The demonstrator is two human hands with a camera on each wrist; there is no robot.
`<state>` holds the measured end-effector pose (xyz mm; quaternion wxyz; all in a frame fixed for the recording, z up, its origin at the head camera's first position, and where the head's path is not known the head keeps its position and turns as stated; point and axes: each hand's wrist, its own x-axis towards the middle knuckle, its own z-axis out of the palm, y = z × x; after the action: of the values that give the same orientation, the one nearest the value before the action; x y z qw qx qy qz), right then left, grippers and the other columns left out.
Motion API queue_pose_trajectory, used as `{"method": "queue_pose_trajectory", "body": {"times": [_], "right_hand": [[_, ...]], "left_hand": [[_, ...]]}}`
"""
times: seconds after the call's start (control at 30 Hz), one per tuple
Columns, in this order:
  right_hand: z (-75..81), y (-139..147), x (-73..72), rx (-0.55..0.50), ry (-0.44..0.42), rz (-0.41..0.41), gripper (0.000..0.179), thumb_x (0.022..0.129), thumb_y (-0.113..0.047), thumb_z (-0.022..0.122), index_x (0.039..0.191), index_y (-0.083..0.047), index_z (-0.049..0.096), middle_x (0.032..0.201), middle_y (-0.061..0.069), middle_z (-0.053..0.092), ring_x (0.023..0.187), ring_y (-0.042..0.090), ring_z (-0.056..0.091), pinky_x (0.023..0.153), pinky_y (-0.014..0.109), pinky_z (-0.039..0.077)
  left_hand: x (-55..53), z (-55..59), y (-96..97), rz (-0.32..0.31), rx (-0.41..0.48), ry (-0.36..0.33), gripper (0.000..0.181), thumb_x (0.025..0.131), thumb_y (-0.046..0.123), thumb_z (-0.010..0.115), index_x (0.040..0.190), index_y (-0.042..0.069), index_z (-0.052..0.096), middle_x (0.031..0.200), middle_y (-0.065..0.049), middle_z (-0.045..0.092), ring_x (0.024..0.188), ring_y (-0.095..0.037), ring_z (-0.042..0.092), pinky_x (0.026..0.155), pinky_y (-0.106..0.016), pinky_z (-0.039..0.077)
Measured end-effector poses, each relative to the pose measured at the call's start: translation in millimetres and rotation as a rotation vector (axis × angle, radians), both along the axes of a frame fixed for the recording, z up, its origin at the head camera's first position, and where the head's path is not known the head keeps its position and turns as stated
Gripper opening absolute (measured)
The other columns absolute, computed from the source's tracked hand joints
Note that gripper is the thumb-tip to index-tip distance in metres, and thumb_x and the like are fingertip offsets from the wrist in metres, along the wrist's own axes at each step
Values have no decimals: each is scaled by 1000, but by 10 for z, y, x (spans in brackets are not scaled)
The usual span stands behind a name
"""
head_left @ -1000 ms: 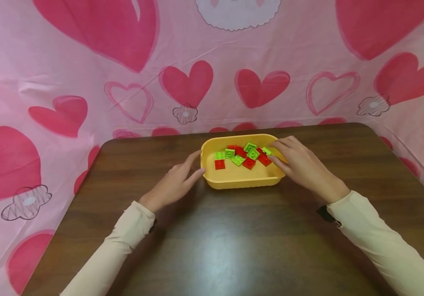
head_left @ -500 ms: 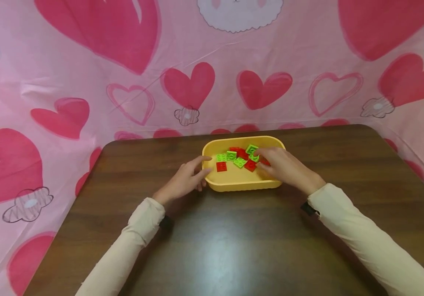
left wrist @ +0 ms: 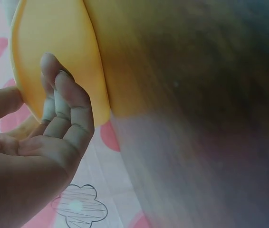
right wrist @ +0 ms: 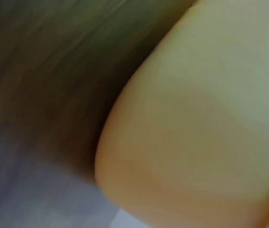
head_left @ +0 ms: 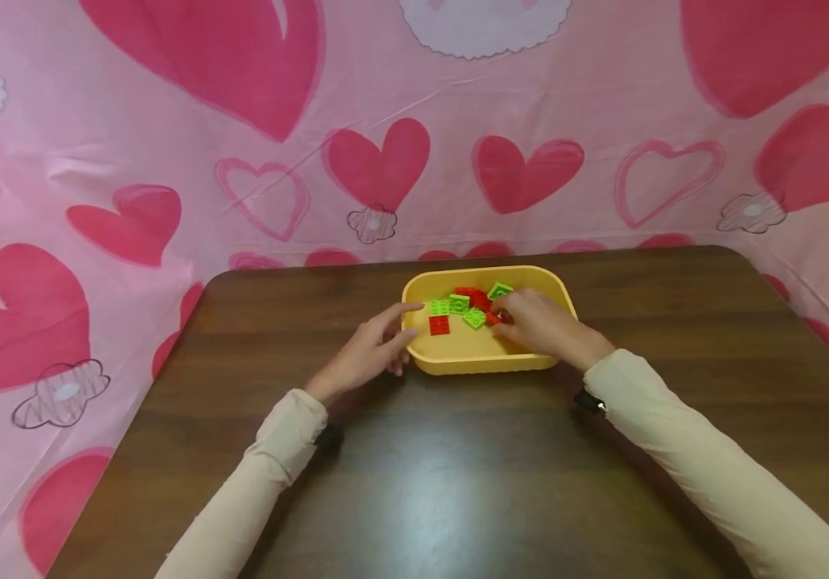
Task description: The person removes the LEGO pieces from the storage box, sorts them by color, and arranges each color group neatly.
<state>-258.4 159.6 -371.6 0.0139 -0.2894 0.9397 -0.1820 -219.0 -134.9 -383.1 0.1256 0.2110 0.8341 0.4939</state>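
Observation:
A yellow plastic tray (head_left: pixel 457 366) stands on the table and holds several red and lime-green toy building bricks, such as a red brick (head_left: pixel 439 325) and a green brick (head_left: pixel 474 318). My left hand (head_left: pixel 367 350) holds its left rim, thumb and forefinger over the edge. In the left wrist view the other fingers of the left hand (left wrist: pixel 53 128) bend against the outer wall. Reaching inside from the right, my right hand (head_left: pixel 547 326) has bent fingers down among the bricks. A red brick (head_left: pixel 493 319) shows at its fingertips; whether they pinch it is hidden.
The dark wooden table (head_left: pixel 414 466) reaches toward me and to both sides of the tray. Behind it hangs a pink cloth (head_left: pixel 450 96) with hearts. In the right wrist view, only the tray's wall (right wrist: pixel 187 133) and blurred surroundings show, without the hand.
My right hand has moved left and deeper into the tray, covering bricks at its right end. The left hand has slid right, its thumb and forefinger now over the rim.

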Motion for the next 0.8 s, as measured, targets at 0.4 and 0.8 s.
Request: {"method": "queue_pose_trajectory", "body": {"times": [0.4, 0.8], "right_hand": [[34, 196, 67, -17, 70, -109, 12, 88, -11, 74, 92, -1, 68, 67, 3, 55, 59, 19, 49, 58, 30, 50], [-12, 206, 18, -68, -12, -100, 29, 87, -17, 78, 109, 1, 72, 93, 11, 72, 77, 21, 63, 77, 40, 58]], "left_hand": [[-15, -6, 4, -14, 19, -39, 47, 103, 21, 56, 148, 17, 43, 92, -23, 59, 67, -34, 63, 69, -52, 57], [-56, -18, 32, 25, 58, -14, 51, 100, 13, 62, 147, 10, 43, 78, -15, 62, 57, -26, 61, 58, -34, 56]]}}
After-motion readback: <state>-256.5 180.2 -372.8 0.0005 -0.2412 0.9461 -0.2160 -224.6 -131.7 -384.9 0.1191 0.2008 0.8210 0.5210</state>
